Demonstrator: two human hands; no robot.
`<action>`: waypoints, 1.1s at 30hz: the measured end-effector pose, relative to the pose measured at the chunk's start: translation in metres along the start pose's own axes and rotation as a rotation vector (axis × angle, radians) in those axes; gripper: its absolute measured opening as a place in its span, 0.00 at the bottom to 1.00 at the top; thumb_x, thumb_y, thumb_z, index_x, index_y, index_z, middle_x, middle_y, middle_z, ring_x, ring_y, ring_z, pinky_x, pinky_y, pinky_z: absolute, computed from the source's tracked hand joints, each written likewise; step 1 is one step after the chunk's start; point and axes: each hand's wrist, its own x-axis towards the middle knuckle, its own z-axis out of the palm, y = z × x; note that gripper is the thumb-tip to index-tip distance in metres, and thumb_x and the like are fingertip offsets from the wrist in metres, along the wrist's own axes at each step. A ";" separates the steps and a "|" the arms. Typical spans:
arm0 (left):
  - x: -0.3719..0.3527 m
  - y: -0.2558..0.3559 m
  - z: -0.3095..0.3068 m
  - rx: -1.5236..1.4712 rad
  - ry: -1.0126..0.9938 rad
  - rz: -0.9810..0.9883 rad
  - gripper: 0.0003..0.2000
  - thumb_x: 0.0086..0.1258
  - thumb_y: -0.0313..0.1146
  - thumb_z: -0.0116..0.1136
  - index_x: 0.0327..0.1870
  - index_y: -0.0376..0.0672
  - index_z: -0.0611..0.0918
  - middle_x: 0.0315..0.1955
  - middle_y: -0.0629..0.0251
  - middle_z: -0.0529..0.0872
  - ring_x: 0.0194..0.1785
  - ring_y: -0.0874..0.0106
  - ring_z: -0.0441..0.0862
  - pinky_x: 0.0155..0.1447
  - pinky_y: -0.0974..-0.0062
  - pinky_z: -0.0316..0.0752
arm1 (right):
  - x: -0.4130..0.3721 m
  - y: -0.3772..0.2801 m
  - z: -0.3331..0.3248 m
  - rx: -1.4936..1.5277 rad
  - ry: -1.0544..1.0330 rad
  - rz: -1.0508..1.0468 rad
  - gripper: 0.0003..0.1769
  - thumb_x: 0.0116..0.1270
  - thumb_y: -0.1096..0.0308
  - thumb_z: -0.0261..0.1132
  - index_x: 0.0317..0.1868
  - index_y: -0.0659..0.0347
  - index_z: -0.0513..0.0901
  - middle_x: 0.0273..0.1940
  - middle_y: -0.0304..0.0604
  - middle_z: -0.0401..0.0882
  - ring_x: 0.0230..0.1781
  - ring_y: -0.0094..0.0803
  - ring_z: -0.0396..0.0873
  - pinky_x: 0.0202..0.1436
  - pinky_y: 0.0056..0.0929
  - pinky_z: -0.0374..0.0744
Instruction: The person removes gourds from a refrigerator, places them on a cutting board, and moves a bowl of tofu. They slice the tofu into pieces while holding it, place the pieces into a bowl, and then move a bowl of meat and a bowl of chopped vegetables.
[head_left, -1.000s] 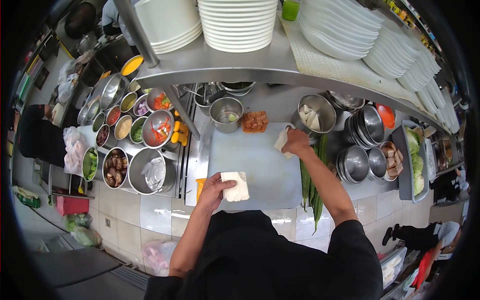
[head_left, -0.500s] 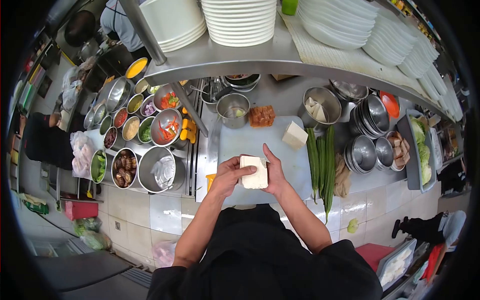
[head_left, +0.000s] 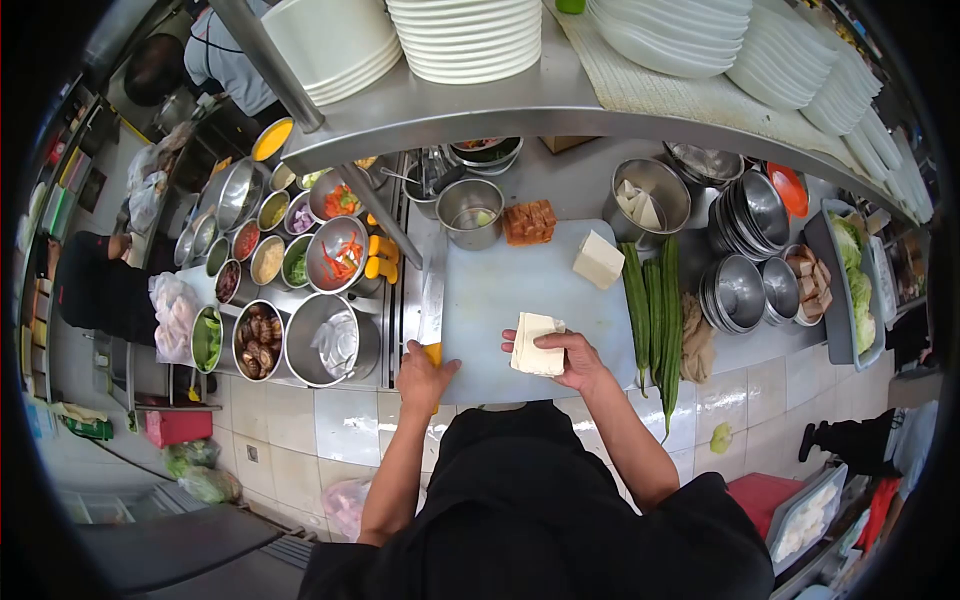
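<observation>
My right hand [head_left: 577,358] holds a white block of tofu [head_left: 538,344] over the near part of the cutting board [head_left: 500,290], thumb on top. At the board's left edge, my left hand [head_left: 427,378] is closed around the yellow handle of a knife [head_left: 432,300]. The blade points away from me, along the board's side. A second tofu block [head_left: 598,260] rests at the board's far right, and a reddish-brown scored block [head_left: 528,222] sits at its far edge.
Long green gourds [head_left: 654,320] lie right of the board. A metal pot [head_left: 651,200] with white pieces and stacked steel bowls [head_left: 735,290] stand beyond. Several ingredient containers [head_left: 330,340] fill the left side. A shelf [head_left: 560,125] with stacked plates overhangs the back.
My hands have parted. The left let go of the tofu, moved left and closed on the knife's handle. The right keeps the tofu, now a little further right.
</observation>
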 end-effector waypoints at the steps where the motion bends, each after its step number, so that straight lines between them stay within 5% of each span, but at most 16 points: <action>1: 0.001 -0.004 0.000 0.002 -0.004 0.000 0.26 0.50 0.44 0.71 0.43 0.31 0.77 0.42 0.42 0.81 0.45 0.46 0.81 0.48 0.56 0.76 | -0.002 0.000 -0.002 -0.073 0.010 -0.027 0.32 0.54 0.77 0.63 0.62 0.71 0.67 0.57 0.58 0.74 0.59 0.51 0.74 0.64 0.45 0.74; 7: -0.002 -0.048 0.004 -0.124 0.102 0.015 0.17 0.52 0.37 0.63 0.35 0.29 0.77 0.26 0.43 0.84 0.35 0.46 0.83 0.41 0.57 0.76 | 0.002 -0.007 -0.011 -0.056 0.049 -0.022 0.36 0.48 0.84 0.62 0.62 0.72 0.66 0.56 0.56 0.75 0.59 0.49 0.75 0.62 0.44 0.76; 9: -0.014 -0.063 0.002 -0.367 -0.148 -0.222 0.15 0.54 0.36 0.60 0.29 0.28 0.78 0.20 0.46 0.82 0.29 0.51 0.82 0.37 0.59 0.75 | 0.006 -0.008 -0.010 -0.086 0.052 -0.026 0.35 0.47 0.84 0.62 0.61 0.72 0.67 0.55 0.56 0.76 0.58 0.48 0.76 0.61 0.43 0.77; 11: -0.040 -0.083 -0.002 -0.420 -0.151 -0.284 0.16 0.58 0.39 0.59 0.23 0.31 0.78 0.16 0.52 0.80 0.22 0.63 0.79 0.30 0.66 0.72 | 0.006 -0.009 -0.009 -0.108 0.071 -0.038 0.35 0.47 0.84 0.62 0.61 0.73 0.67 0.54 0.56 0.76 0.58 0.47 0.76 0.60 0.43 0.77; 13: -0.075 -0.057 -0.048 -0.604 -0.305 -0.479 0.19 0.65 0.45 0.58 0.25 0.35 0.78 0.15 0.60 0.78 0.18 0.74 0.75 0.24 0.74 0.67 | 0.010 -0.012 -0.008 -0.218 0.028 -0.038 0.35 0.46 0.84 0.63 0.60 0.72 0.69 0.53 0.55 0.78 0.56 0.45 0.78 0.59 0.41 0.79; 17: -0.121 -0.024 -0.090 -0.714 -0.491 -0.345 0.24 0.74 0.54 0.47 0.29 0.38 0.75 0.15 0.66 0.77 0.18 0.79 0.72 0.23 0.78 0.64 | 0.023 -0.012 -0.016 -0.354 -0.059 -0.026 0.41 0.40 0.83 0.66 0.62 0.72 0.68 0.56 0.56 0.77 0.59 0.48 0.76 0.60 0.43 0.77; 19: -0.132 -0.018 -0.083 -0.644 -0.476 -0.203 0.26 0.75 0.53 0.46 0.27 0.36 0.73 0.15 0.62 0.75 0.21 0.76 0.74 0.25 0.73 0.67 | 0.032 -0.011 -0.021 -0.396 -0.070 -0.004 0.41 0.39 0.83 0.66 0.62 0.72 0.69 0.56 0.55 0.77 0.59 0.47 0.76 0.60 0.43 0.77; 20: -0.133 -0.015 -0.077 -0.501 -0.432 -0.070 0.26 0.75 0.53 0.44 0.30 0.34 0.71 0.16 0.51 0.76 0.24 0.59 0.80 0.30 0.61 0.70 | 0.035 -0.010 -0.023 -0.441 -0.080 0.007 0.42 0.38 0.83 0.67 0.62 0.71 0.70 0.57 0.55 0.77 0.59 0.47 0.76 0.60 0.43 0.77; 21: -0.134 -0.005 -0.080 -0.502 -0.427 -0.080 0.26 0.75 0.53 0.44 0.30 0.34 0.71 0.16 0.51 0.76 0.24 0.59 0.80 0.30 0.61 0.70 | 0.038 -0.009 -0.021 -0.441 -0.086 0.016 0.42 0.38 0.83 0.67 0.62 0.71 0.70 0.57 0.55 0.77 0.59 0.47 0.76 0.60 0.43 0.77; 24: -0.129 0.025 -0.094 -0.308 -0.489 -0.043 0.24 0.76 0.52 0.41 0.36 0.34 0.70 0.22 0.36 0.78 0.34 0.34 0.76 0.36 0.48 0.69 | 0.042 -0.008 -0.015 -0.430 -0.115 -0.013 0.42 0.38 0.85 0.66 0.62 0.70 0.70 0.56 0.54 0.77 0.59 0.47 0.76 0.60 0.42 0.78; 33: -0.130 0.031 -0.094 -0.232 -0.467 -0.050 0.24 0.76 0.52 0.41 0.37 0.33 0.70 0.22 0.34 0.78 0.35 0.34 0.77 0.38 0.45 0.69 | 0.047 -0.009 -0.009 -0.489 -0.064 -0.002 0.42 0.38 0.86 0.64 0.62 0.68 0.71 0.55 0.53 0.78 0.58 0.44 0.77 0.60 0.40 0.78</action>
